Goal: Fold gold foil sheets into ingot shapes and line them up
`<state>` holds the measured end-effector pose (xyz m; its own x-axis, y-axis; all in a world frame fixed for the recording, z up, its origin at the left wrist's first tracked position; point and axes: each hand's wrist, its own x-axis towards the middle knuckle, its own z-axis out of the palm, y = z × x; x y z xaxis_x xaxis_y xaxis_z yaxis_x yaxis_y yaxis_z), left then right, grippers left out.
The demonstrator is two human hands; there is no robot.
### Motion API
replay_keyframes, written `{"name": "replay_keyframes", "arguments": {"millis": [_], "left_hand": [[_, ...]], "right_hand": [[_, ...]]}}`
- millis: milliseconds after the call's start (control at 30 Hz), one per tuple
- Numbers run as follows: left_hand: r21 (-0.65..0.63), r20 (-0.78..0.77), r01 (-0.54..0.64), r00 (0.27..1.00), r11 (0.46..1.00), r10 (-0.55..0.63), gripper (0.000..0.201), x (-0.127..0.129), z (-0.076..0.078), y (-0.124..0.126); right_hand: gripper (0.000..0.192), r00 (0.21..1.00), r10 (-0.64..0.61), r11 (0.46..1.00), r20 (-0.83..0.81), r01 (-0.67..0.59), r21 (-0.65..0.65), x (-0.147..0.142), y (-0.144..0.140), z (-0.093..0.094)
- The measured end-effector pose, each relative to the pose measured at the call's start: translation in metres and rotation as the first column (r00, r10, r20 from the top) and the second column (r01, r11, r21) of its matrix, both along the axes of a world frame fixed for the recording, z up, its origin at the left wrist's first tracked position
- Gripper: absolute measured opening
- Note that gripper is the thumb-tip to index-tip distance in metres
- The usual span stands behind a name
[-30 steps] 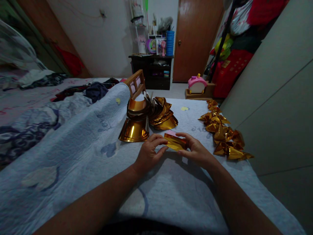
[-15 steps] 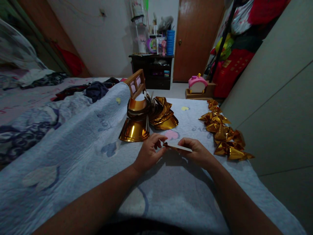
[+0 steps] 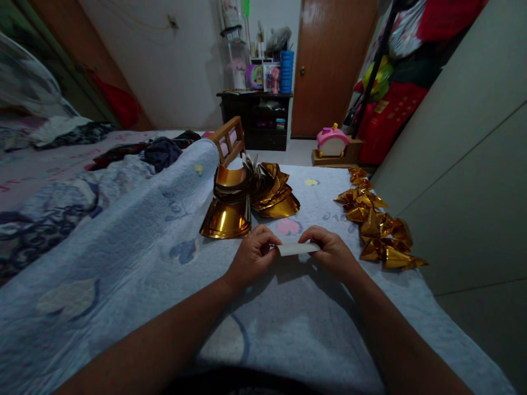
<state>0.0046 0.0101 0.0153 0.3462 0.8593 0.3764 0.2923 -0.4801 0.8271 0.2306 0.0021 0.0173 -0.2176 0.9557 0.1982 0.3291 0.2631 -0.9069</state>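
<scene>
Whereas gold showed earlier, the left hand (image 3: 255, 254) and right hand (image 3: 333, 254) pinch a white-faced sheet (image 3: 297, 249).

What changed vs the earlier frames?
The paper strip was turned: gold face showed first, pale face now. Left hand and right hand hold its ends, no visible release. Gold sheets and folded gold pieces stayed put.

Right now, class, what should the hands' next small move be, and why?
Perhaps make a crease in the paper, since the left hand and right hand pinch its opposite ends, and the gold pieces on the right look folded.
</scene>
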Motion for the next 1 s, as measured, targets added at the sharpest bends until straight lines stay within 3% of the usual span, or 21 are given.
{"name": "replay_keyframes", "arguments": {"millis": [433, 667, 1000], "left_hand": [[0.067, -0.025, 0.033, 0.999, 0.997, -0.031, 0.019, -0.0011, -0.0020, -0.0008], [0.192, -0.081, 0.066, 0.995, 0.979, -0.051, 0.021, -0.0015, -0.0022, -0.0026], [0.178, -0.072, 0.033, 0.997, 0.983, -0.021, 0.022, -0.0023, -0.0056, -0.0022]], "right_hand": [[0.029, 0.999, -0.053, 0.998, 0.011, 0.052, 0.039, -0.0011, -0.0007, -0.0056], [0.028, 0.997, -0.063, 0.998, -0.045, 0.064, 0.018, 0.0000, -0.0001, -0.0050], [0.023, 0.990, -0.042, 0.999, -0.135, 0.040, -0.021, -0.0006, 0.0000, -0.0030]]}}
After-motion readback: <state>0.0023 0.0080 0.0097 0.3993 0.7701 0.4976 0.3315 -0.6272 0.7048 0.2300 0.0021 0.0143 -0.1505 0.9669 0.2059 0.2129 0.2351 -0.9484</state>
